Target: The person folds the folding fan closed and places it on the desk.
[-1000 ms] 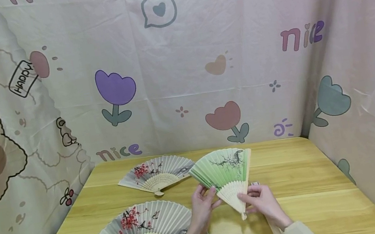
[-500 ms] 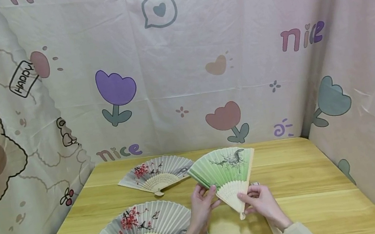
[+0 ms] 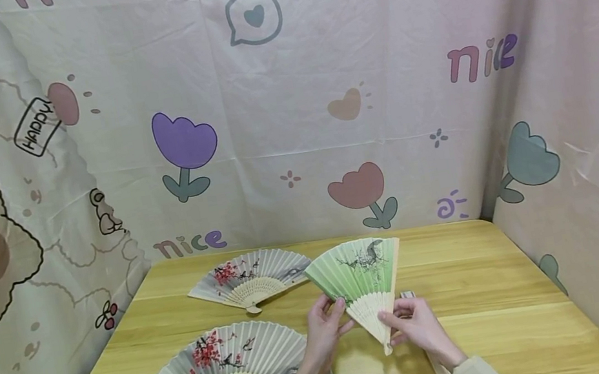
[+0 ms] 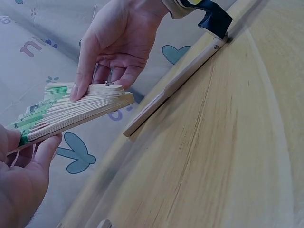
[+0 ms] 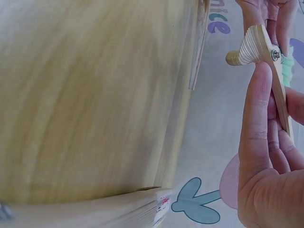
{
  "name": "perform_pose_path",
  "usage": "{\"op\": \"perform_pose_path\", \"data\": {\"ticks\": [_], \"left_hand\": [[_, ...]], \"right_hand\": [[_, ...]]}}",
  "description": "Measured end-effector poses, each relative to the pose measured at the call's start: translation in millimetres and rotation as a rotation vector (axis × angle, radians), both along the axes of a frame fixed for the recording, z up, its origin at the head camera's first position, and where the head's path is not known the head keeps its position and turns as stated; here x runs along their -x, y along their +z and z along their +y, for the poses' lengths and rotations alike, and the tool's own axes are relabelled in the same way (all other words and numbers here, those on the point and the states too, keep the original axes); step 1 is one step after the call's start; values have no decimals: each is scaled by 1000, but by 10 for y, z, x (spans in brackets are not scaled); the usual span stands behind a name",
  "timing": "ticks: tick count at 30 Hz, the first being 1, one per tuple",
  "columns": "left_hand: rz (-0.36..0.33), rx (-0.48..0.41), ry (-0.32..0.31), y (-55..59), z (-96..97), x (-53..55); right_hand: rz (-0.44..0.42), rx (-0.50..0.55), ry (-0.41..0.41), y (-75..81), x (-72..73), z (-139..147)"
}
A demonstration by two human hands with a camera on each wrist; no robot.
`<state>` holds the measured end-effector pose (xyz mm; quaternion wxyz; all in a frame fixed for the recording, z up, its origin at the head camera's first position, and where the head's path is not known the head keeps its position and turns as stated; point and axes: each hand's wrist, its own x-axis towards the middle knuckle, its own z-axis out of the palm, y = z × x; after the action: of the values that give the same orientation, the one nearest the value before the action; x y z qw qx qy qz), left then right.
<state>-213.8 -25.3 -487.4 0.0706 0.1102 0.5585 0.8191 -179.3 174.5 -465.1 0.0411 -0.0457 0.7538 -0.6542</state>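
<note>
A partly spread green folding fan (image 3: 361, 272) with a dark branch print and pale ribs is held above the table. My left hand (image 3: 324, 330) pinches its left edge between thumb and fingers. With thumb on the ribs, my right hand (image 3: 420, 326) grips the fan near its pivot end. In the left wrist view, the ribs of the green fan (image 4: 85, 107) lie stacked close together near the rivet. From the right wrist view, the rivet of the fan (image 5: 275, 55) shows above my right hand (image 5: 270, 156).
Two grey folding fans with red blossoms lie spread on the wooden table (image 3: 495, 273): a far one (image 3: 258, 278) and a near one (image 3: 234, 370). A closed folding fan (image 4: 178, 83) lies under my right forearm. Printed curtains (image 3: 274, 99) enclose the table.
The green fan widened slightly, then narrowed a little, and its pivot end now sits slightly lower. Both hands stay almost in place. The grey fans have not moved.
</note>
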Motion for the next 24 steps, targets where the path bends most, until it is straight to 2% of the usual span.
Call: {"op": "perform_pose_path", "data": {"ticks": [24], "left_hand": [[-48, -40, 8, -12, -9, 1]], "right_hand": [[3, 11, 88, -2, -4, 11]]}}
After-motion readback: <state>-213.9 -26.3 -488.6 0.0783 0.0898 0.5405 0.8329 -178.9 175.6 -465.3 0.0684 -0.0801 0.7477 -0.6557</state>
